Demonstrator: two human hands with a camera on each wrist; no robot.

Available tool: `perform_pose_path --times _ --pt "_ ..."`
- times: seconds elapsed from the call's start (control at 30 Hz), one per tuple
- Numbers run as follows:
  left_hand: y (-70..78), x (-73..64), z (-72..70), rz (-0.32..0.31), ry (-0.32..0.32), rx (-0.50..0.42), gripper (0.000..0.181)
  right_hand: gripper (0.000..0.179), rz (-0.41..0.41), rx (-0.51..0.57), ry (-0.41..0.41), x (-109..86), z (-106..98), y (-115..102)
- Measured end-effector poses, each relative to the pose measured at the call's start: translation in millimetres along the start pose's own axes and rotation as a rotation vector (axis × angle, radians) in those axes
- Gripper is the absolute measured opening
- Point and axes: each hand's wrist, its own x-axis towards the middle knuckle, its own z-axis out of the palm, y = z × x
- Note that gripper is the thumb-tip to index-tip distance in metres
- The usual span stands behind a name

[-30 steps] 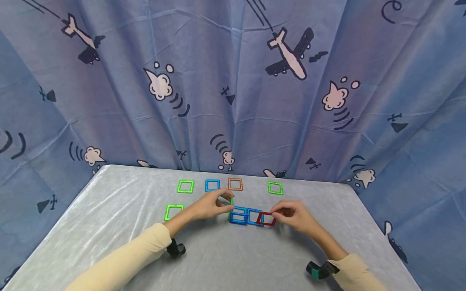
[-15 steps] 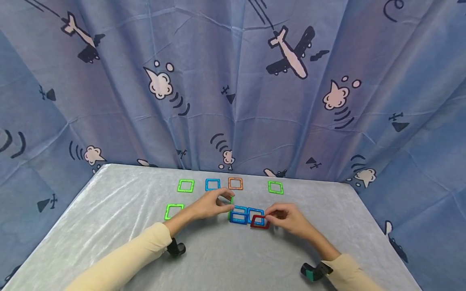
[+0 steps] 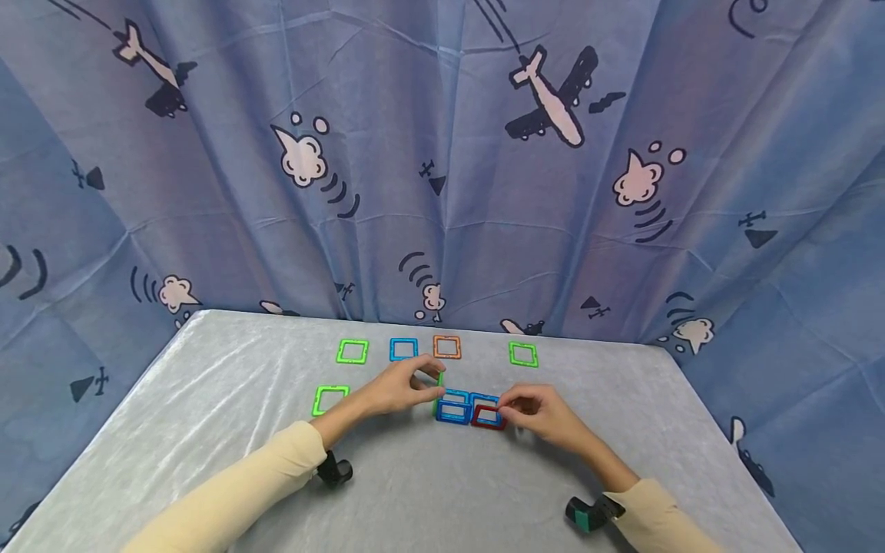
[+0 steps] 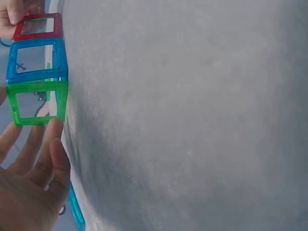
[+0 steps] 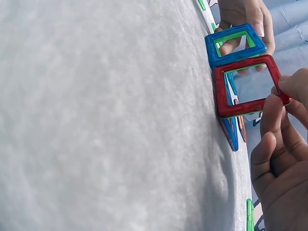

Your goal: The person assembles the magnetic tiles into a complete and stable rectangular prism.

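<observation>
My right hand [image 3: 542,411] pinches a red square magnetic tile [image 5: 221,91] by its right side, between thumb and fingers. The red tile stands upright beside an upright blue square tile [image 4: 36,43], their edges meeting or nearly so. Another blue tile [image 3: 485,397] shows behind the red one. At the other end, my left hand [image 3: 397,386] holds an upright green square tile [image 4: 41,87] with its thumb and fingertips at the edges. Green and blue tiles form a small boxlike corner, and part of the green one is hidden by my left hand in the head view.
Flat on the grey cloth lie green tiles [image 3: 353,352], a blue tile [image 3: 404,339] and an orange tile [image 3: 446,338] at the back. Another green tile [image 3: 523,364] lies back right, and one more green tile [image 3: 319,401] is near my left wrist. A patterned curtain [image 3: 442,153] hangs behind.
My right hand has brought the red tile leftward, then slightly up and back, against the right side of the blue front tile. My left hand has stayed at the green tile.
</observation>
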Motion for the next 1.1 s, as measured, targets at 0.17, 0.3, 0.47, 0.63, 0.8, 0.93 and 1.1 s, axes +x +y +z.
perform_pose_path --times 0.17,0.3,0.47,0.63,0.8,0.93,1.1 --pt "0.4 -1.1 -0.5 0.001 -0.001 -0.001 0.04 0.015 -0.008 0.009 -0.009 1.2 1.9 -0.2" --pt "-0.3 -1.2 -0.3 0.002 0.0 -0.001 0.04 0.015 -0.009 0.017 -0.011 1.8 2.6 0.0" --pt "-0.7 -0.6 -0.2 0.004 0.001 -0.008 0.04 0.016 -0.002 0.014 -0.012 2.1 2.2 1.1" --pt "-1.5 0.1 -0.1 0.014 0.006 -0.004 0.04 0.018 -0.003 -0.002 -0.013 3.1 3.5 -2.5" --pt "-2.2 0.5 0.4 0.017 0.007 -0.005 0.04 0.015 -0.009 0.008 -0.017 5.2 4.9 -16.8" --pt "-2.2 0.7 0.7 0.011 0.008 -0.016 0.041 0.015 -0.007 0.01 -0.02 4.5 4.9 -12.4" --pt "-2.0 0.7 1.0 0.007 0.007 -0.021 0.041 0.017 -0.003 0.021 -0.03 2.0 2.5 1.2"
